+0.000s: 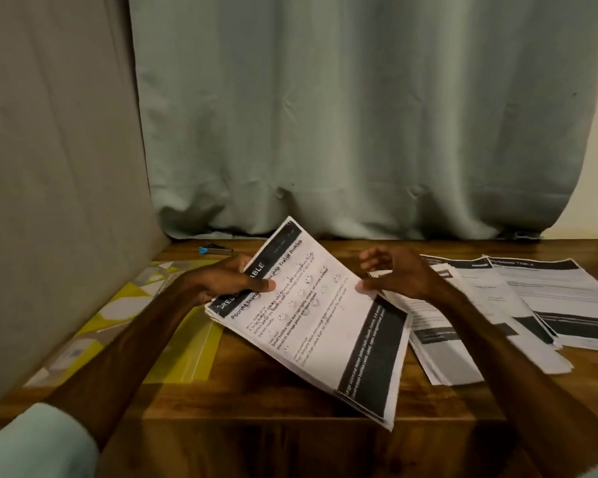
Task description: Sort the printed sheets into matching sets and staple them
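Note:
My left hand [233, 281] grips a stack of printed sheets [320, 326] by its left edge, thumb on the top page, and holds it tilted above the wooden table [283, 405]. The top page has a black header band and a black footer band. My right hand [396, 272] hovers at the stack's right edge with fingers loosely curled; a fingertip touches the page's edge. To the right, several piles of printed sheets [518, 305] lie fanned out on the table. A blue and black stapler [216, 250] lies at the back left of the table.
A yellow and white patterned plastic folder [132, 326] lies on the table's left side. A grey upholstered panel [59, 167] stands along the left. A pale green curtain [359, 115] hangs behind the table.

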The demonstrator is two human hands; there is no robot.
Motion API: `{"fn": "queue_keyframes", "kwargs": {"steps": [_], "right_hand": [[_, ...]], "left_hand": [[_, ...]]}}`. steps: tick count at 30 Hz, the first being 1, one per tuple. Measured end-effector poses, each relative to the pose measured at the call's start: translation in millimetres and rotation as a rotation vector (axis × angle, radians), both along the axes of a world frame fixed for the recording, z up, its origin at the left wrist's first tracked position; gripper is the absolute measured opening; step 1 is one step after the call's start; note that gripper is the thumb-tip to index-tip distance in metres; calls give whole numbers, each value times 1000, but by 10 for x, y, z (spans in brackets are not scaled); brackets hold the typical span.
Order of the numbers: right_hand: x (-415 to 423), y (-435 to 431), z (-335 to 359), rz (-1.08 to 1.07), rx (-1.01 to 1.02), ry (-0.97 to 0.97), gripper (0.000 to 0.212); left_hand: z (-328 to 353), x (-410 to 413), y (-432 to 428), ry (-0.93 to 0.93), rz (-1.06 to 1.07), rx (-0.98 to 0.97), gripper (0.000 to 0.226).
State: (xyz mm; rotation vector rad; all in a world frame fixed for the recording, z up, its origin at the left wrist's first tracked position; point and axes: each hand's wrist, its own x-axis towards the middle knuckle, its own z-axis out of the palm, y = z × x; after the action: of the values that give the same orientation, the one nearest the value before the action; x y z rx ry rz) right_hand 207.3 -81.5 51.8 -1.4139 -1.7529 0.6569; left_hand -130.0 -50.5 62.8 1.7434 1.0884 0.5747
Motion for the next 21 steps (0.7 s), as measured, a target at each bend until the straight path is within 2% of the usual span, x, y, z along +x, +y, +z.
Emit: {"fn": "queue_keyframes", "kwargs": {"steps": [3, 7, 13, 15, 18, 21], "right_hand": [[-264, 249, 18, 104, 10, 32, 57], [-611, 539, -9, 248, -21, 181, 31], [-865, 896, -172, 274, -51, 356, 18], [-881, 951, -245, 257, -84, 417, 19], [-874, 979, -396, 225, -117, 453, 17], [-878, 990, -505, 229, -152, 495, 18]], "left_hand": [[-84, 103, 157, 52, -34, -13, 35], [-190, 126, 351, 130, -82, -49, 39], [-392, 99, 645, 213, -137, -73, 46], [-380, 79, 724, 226, -185, -65, 39], [-318, 135, 847, 193, -127, 67, 25], [-345, 294, 1018, 26, 39, 340, 16]]}}
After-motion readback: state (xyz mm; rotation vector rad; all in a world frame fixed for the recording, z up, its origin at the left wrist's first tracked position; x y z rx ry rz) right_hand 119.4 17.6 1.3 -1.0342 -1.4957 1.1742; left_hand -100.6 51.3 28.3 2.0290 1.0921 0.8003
